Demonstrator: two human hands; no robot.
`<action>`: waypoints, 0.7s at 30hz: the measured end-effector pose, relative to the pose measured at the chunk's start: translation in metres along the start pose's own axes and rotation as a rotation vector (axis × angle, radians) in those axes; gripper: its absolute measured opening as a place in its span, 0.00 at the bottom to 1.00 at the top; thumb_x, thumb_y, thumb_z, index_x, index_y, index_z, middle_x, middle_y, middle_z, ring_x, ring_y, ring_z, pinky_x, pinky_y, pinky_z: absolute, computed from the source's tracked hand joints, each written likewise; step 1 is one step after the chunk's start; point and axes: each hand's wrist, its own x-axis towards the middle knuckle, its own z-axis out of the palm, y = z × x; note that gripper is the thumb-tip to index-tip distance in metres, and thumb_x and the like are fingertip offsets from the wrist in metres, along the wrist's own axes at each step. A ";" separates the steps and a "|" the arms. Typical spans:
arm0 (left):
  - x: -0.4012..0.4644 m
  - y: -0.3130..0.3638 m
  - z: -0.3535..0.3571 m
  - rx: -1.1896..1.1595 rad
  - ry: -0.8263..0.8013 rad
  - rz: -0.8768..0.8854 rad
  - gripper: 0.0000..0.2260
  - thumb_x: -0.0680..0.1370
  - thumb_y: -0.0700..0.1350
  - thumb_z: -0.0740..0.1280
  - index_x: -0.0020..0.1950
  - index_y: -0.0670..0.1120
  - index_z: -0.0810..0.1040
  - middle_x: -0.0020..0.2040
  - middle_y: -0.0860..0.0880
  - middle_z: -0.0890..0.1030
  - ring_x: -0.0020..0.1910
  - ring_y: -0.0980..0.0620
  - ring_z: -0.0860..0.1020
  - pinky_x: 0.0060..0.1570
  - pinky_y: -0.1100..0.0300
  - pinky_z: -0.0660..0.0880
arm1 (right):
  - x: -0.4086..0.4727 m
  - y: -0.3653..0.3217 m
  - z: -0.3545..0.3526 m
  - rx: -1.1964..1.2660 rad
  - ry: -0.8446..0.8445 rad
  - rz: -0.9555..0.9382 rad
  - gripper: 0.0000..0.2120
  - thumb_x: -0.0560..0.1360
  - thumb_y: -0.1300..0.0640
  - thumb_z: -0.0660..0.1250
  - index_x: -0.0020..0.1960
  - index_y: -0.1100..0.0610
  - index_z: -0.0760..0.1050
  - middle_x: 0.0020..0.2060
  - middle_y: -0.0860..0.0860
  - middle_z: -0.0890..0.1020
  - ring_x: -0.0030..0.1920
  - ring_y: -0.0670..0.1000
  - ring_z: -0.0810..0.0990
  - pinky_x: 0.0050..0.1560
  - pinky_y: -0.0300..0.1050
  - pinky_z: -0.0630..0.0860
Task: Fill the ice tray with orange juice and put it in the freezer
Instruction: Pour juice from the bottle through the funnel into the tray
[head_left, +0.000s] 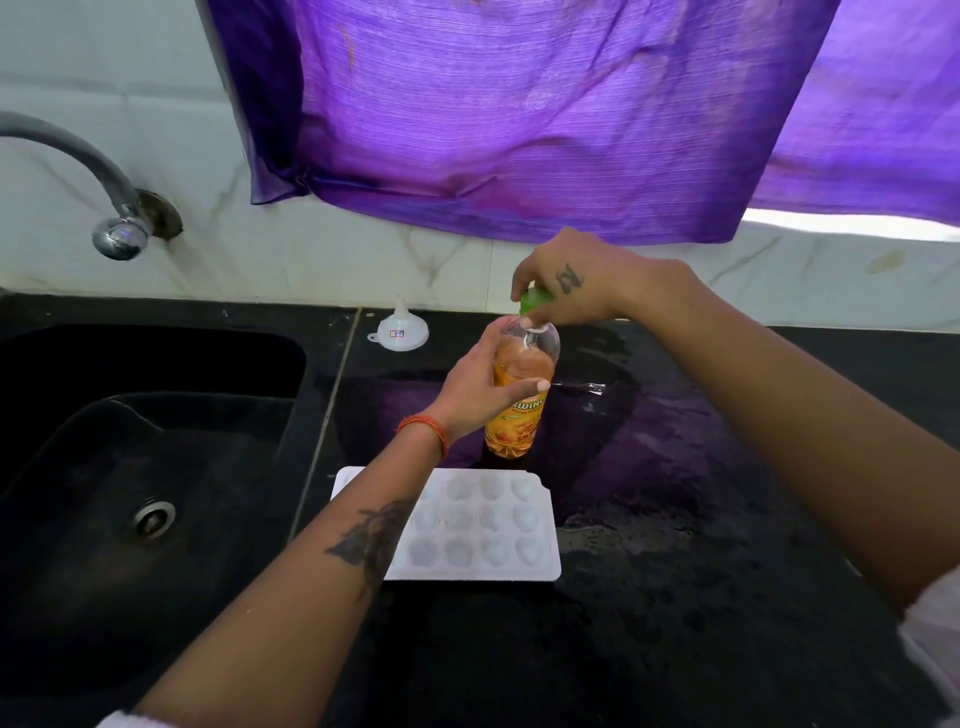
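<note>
An orange juice bottle (517, 415) with an orange label stands upright on the black counter, just behind a white ice tray (519, 525). The tray's round cells look empty. My left hand (483, 389) wraps around the bottle's upper body. My right hand (566, 280) pinches the green cap (534, 300) at the bottle's top. My left forearm crosses over the tray's left part and hides it.
A small white funnel (399, 331) lies on the counter behind and left of the bottle. A black sink (145, 467) with a drain and a metal tap (117, 228) fill the left side. A purple cloth (519, 114) hangs over the wall behind. The counter (675, 519) looks wet.
</note>
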 end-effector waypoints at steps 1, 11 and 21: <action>0.000 0.000 -0.001 -0.004 -0.005 -0.004 0.35 0.71 0.48 0.73 0.72 0.54 0.58 0.66 0.47 0.73 0.62 0.47 0.75 0.61 0.46 0.73 | 0.000 0.000 0.001 -0.004 0.004 -0.007 0.16 0.74 0.55 0.69 0.61 0.57 0.76 0.54 0.56 0.80 0.43 0.51 0.74 0.35 0.34 0.66; -0.023 -0.034 0.016 -0.054 0.307 -0.008 0.35 0.68 0.48 0.76 0.71 0.51 0.64 0.67 0.49 0.71 0.56 0.51 0.77 0.53 0.53 0.78 | -0.051 0.038 0.045 0.577 0.529 0.259 0.17 0.68 0.54 0.75 0.56 0.49 0.78 0.41 0.42 0.79 0.40 0.41 0.77 0.41 0.26 0.68; -0.032 -0.053 0.013 -0.106 0.078 -0.073 0.31 0.71 0.47 0.73 0.70 0.55 0.64 0.61 0.56 0.73 0.53 0.56 0.78 0.46 0.64 0.76 | -0.066 0.026 0.227 0.574 0.082 0.601 0.17 0.67 0.55 0.75 0.56 0.51 0.79 0.54 0.53 0.78 0.53 0.55 0.78 0.54 0.43 0.74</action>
